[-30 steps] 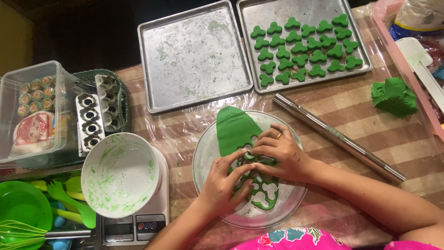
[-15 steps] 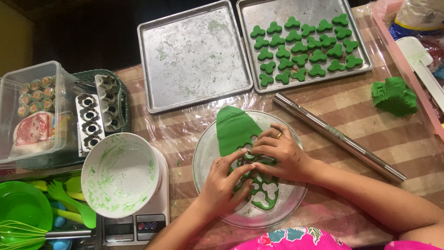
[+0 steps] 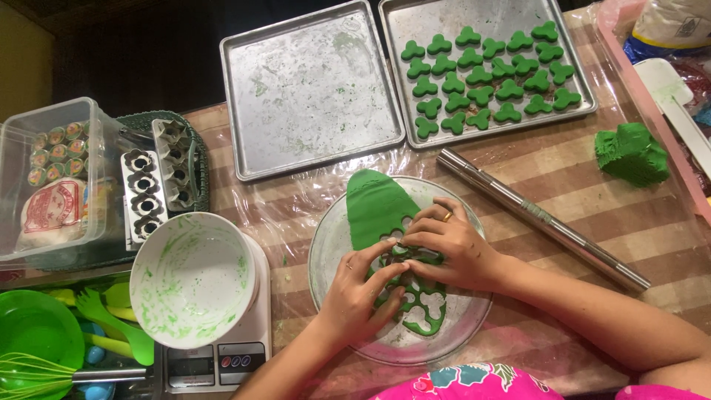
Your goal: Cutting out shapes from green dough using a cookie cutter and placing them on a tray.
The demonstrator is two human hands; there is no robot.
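Pressing a cutter into green dough [image 3: 378,211] on the glass plate [image 3: 326,252] | left hand [image 3: 363,292] and right hand [image 3: 452,252] both pinching it | best pushed straight down, evenly.

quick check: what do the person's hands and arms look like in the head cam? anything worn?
Both arms are bare to the frame edge, with no gloves, watch or sleeves on the forearms. The right hand has a gold-coloured ring on one finger; the left hand has a thin ring too, its colour hard to tell. At the bottom edge, a bright pink garment with a blue and white pattern shows.
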